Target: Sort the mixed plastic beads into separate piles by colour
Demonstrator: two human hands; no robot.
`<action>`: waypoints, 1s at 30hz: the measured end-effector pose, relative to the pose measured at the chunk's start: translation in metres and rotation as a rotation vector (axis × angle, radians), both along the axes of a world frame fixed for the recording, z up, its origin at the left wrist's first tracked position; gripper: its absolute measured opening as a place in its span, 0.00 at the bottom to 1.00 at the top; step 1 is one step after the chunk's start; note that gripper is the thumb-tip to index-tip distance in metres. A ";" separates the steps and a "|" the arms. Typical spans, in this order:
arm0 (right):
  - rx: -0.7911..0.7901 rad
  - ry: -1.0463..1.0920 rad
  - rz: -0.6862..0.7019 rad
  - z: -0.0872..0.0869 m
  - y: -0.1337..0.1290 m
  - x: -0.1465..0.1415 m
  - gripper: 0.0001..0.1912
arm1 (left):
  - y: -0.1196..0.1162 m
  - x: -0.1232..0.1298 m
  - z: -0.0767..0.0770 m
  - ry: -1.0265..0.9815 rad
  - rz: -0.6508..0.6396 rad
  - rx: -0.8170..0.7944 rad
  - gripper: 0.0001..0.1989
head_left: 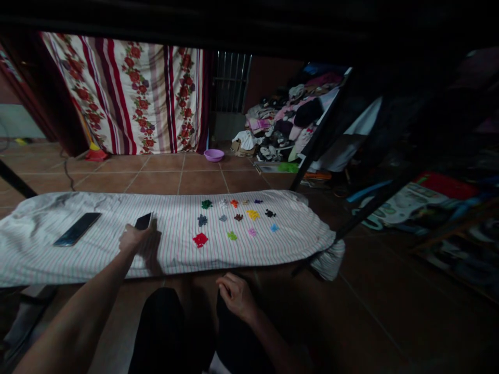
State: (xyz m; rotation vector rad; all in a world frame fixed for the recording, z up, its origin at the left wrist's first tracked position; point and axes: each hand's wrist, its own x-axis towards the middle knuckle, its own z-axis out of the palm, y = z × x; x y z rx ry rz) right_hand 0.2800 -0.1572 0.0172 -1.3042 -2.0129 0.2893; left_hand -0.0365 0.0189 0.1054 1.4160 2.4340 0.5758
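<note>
My left hand (133, 238) grips a small dark, flat rectangular object with a pale edge, which looks like a phone (144, 222), tilted just above the striped cloth (175, 254). To its left lies a larger dark, shiny slab, like a tablet or big phone (78, 229). My right hand (237, 295) rests by my right knee in a loose fist, with nothing visible in it. Small piles of coloured pieces are spread on the cloth, among them a red pile (200, 240), a dark green pile (206, 204), a yellow pile (253, 214) and a black pile (270, 213).
Dark metal bars (323, 124) of a frame slant beside the cloth-covered surface. Behind it, a purple basin (214, 155) and a red dustpan (95, 153) stand on the tiled floor. A heap of clothes (288, 119) is at the back, beside a flowered curtain (156, 98).
</note>
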 end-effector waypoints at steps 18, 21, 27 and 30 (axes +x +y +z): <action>-0.087 -0.030 -0.007 -0.008 0.010 0.007 0.12 | 0.020 -0.024 -0.034 0.160 -0.117 -0.168 0.48; -0.085 -0.030 -0.024 -0.011 0.011 0.010 0.12 | 0.018 -0.018 -0.025 0.137 -0.102 -0.131 0.47; -0.115 -0.004 -0.008 -0.012 0.013 0.012 0.12 | -0.039 0.051 0.045 -0.364 -0.314 0.233 0.22; -0.144 0.002 0.002 -0.010 0.013 0.010 0.12 | -0.096 0.087 0.097 -0.946 -0.913 0.292 0.21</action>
